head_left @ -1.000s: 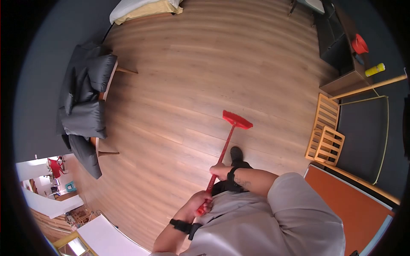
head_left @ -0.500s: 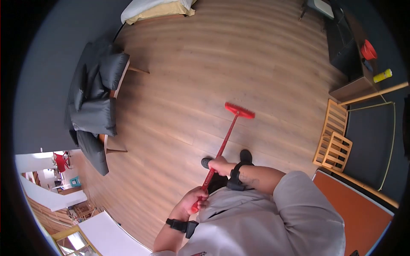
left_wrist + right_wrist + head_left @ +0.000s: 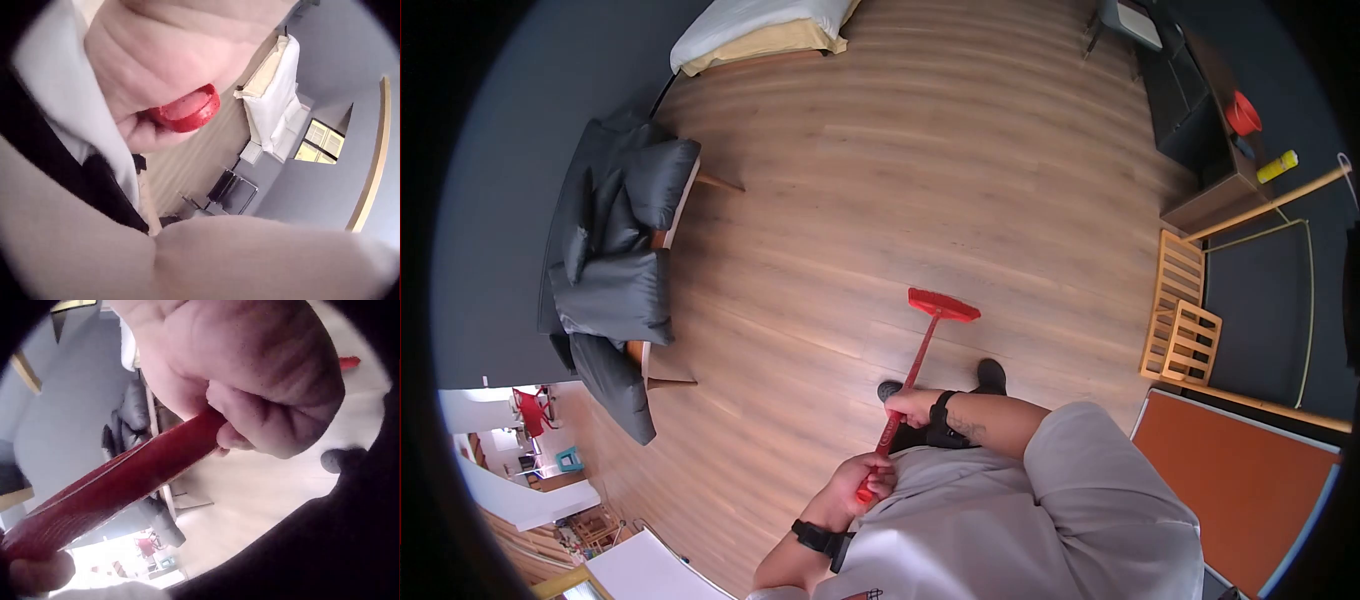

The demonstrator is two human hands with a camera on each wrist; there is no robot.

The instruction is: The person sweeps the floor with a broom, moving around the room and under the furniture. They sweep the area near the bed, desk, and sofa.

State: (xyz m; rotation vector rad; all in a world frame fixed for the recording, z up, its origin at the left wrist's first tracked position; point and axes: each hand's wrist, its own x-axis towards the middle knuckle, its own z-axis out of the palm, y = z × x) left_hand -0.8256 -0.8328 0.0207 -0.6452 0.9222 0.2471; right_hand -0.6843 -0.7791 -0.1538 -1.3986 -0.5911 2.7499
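Note:
A red broom (image 3: 921, 350) slants away from the body, its wide head (image 3: 943, 304) low over the wooden floor, ahead of the feet. My left hand (image 3: 863, 482) grips the top end of the handle close to the waist. In the left wrist view the round red handle end (image 3: 187, 111) pokes out of the curled palm. Lower on the shaft, my right hand (image 3: 912, 405) wraps around it. The right wrist view shows those fingers (image 3: 269, 419) closed about the red handle (image 3: 125, 478), with part of the left hand at its far end.
Two dark shoes (image 3: 991, 376) stand just behind the broom head. A black cushioned sofa (image 3: 615, 290) lines the left wall. On the right are a wooden slatted rack (image 3: 1178, 300), a low cabinet (image 3: 1210, 195) and an orange-brown board (image 3: 1230, 480). A bed (image 3: 760, 35) stands far ahead.
The broom head first went slightly forward with its bristles tipped up, then came back nearer the feet. A second shoe has come into view. Both hands keep their grip on the handle.

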